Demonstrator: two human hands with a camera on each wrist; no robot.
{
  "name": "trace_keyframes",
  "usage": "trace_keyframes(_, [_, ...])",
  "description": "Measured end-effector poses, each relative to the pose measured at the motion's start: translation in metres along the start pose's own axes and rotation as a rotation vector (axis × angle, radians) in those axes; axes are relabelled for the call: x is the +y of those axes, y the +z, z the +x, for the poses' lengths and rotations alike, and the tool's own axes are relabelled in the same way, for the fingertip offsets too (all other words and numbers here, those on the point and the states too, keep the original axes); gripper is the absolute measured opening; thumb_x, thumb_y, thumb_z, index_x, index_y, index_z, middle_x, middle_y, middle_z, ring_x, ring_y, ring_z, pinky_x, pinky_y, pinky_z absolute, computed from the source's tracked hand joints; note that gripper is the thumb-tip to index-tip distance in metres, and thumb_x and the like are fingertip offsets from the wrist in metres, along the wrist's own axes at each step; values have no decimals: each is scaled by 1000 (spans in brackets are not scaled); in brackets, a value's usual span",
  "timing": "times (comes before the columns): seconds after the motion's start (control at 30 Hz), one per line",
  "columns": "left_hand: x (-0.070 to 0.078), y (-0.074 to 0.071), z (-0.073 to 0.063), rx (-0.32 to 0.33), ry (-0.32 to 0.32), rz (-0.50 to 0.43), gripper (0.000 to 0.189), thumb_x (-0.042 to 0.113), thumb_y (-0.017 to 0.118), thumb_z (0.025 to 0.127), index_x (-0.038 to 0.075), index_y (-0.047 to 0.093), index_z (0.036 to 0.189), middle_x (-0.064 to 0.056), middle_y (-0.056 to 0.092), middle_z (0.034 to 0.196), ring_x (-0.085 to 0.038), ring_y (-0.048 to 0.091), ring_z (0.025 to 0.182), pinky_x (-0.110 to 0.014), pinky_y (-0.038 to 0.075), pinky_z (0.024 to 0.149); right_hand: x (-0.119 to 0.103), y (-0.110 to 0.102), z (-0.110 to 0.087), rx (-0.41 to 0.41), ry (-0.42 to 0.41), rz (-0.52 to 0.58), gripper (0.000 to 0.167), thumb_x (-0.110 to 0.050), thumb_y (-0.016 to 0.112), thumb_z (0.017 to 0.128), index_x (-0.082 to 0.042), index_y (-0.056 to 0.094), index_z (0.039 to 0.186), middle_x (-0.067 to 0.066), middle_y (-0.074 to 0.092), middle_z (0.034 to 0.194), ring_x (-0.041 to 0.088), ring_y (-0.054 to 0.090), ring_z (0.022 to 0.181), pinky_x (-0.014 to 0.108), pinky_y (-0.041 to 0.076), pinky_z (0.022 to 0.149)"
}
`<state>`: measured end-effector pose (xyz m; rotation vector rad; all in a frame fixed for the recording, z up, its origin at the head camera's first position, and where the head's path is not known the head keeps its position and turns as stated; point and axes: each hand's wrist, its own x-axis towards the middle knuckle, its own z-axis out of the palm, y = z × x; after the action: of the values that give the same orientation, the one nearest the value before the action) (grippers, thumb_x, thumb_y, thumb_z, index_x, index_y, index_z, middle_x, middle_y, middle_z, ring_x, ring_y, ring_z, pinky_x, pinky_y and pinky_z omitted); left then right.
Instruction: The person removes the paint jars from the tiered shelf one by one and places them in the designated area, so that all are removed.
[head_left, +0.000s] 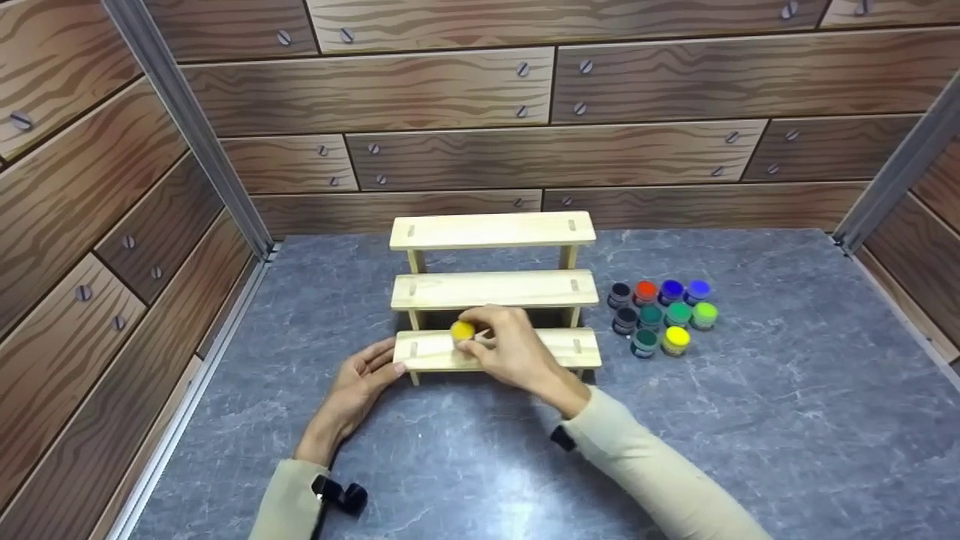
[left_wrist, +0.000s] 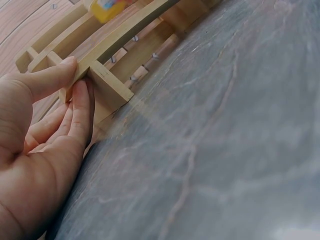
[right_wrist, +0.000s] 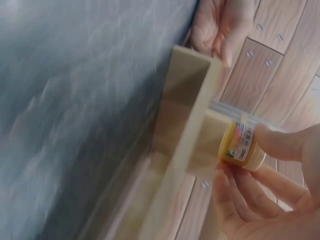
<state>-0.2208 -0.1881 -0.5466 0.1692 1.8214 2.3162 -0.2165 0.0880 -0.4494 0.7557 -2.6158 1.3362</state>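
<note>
My right hand (head_left: pixel 511 349) pinches a small orange-yellow paint jar (head_left: pixel 463 331) between thumb and fingers, over the lowest step of a pale wooden three-tier stand (head_left: pixel 491 290). In the right wrist view the jar (right_wrist: pixel 241 144) shows a printed label on its side, close by the step's board (right_wrist: pixel 192 130). At the stand's left end, my left hand (head_left: pixel 364 384) grips the lowest step's corner. The left wrist view shows the thumb of that hand (left_wrist: pixel 47 132) on top of the board and its fingers tucked beneath.
Several paint jars with coloured lids stand in rows right of the stand, among them a red one (head_left: pixel 645 292), a bright yellow one (head_left: pixel 676 341) and a light green one (head_left: pixel 704 316). Wood-patterned walls (head_left: pixel 450 90) enclose the grey marbled table (head_left: pixel 480 465) at the back and sides.
</note>
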Motion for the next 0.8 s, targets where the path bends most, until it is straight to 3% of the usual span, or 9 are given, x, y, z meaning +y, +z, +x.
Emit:
trace_keyframes(0.43, [1,-1,2,-6,-1,-2,68,-5,67,98,-15,36,157,-36,45,158,-17,65,124,-25,56,105,25,-58,-14,61,-51,-58,37,-9,86,89,4,75,122,16,78,108,28,75,94,40,66,89])
trace_keyframes(0.8, [0,-2,0,-6,-3,-3,69,-4,67,98,-16,35,157,-35,44,158,-16,65,124,-25,56,105,48,-101,-32,93,-28,-86,35,-9,86,90,3,76,121,14,79,107,26,76,89,36,67,82])
